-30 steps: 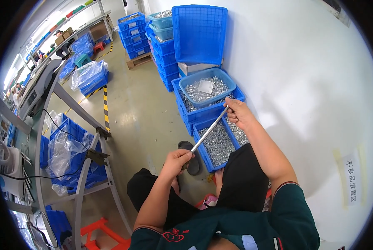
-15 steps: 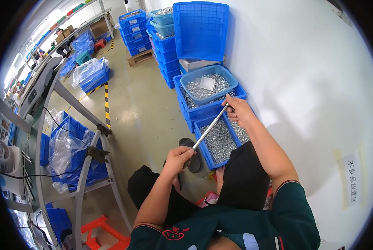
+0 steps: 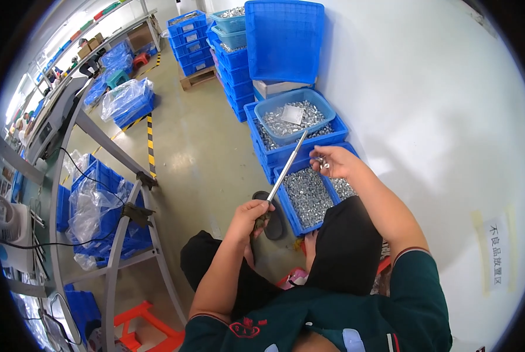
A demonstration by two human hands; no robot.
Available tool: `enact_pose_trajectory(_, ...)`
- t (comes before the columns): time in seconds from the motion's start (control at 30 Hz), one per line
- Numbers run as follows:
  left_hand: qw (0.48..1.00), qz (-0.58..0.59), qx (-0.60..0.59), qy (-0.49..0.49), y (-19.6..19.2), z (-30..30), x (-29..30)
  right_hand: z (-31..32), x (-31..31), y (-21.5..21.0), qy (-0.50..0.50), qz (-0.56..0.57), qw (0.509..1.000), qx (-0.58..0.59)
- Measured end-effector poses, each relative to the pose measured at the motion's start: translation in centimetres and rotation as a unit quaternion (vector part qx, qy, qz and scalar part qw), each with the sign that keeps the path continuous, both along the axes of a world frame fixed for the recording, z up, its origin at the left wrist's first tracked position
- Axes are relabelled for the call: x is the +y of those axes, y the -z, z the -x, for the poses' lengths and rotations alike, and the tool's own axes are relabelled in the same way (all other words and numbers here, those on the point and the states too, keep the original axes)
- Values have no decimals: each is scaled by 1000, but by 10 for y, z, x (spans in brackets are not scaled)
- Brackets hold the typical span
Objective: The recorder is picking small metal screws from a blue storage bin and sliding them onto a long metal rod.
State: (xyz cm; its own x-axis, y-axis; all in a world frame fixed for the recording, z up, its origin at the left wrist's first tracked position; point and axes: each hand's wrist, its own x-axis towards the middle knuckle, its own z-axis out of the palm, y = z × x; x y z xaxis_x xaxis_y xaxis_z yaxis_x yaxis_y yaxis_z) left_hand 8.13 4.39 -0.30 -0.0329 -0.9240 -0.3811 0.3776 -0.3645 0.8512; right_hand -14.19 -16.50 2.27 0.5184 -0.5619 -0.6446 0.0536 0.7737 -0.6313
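My left hand (image 3: 252, 217) is closed round the lower end of a slim silver metal rod (image 3: 286, 169). The rod slants up and away to the right, and its far tip is free, in front of the light blue basket. To the right of the rod, my right hand (image 3: 337, 161) pinches small shiny metal pieces (image 3: 321, 163) in its fingertips, apart from the rod. Beneath both hands stands a blue bin (image 3: 288, 210) full of small silver metal parts (image 3: 306, 190). More such parts (image 3: 343, 187) lie just right of it, partly hidden by my right arm and knee.
Beyond the bin, a light blue basket (image 3: 269, 130) of metal parts sits on a blue crate (image 3: 277, 157). An upright blue crate (image 3: 284, 41) stands behind, beside stacked crates (image 3: 233, 88). A grey metal frame (image 3: 117, 267) and orange stool (image 3: 148, 322) are at left; a white wall (image 3: 426, 117) at right.
My right hand has come off the rod's far end and moved slightly down, with small metal pieces now showing in its fingers. The rod's tip has swung left and up, held by my left hand.
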Motion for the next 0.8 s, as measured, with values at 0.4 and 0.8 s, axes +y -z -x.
enact_pose_trajectory(0.4, 999, 13, -32, 2, -8, -2, 1, 7, 0, -4, -40, 52, 994, -86)
enact_pose_trajectory(0.8, 999, 7, -45, 16, -8, -1, 6, 8, 1, -12, 60, 57, 985, -152)
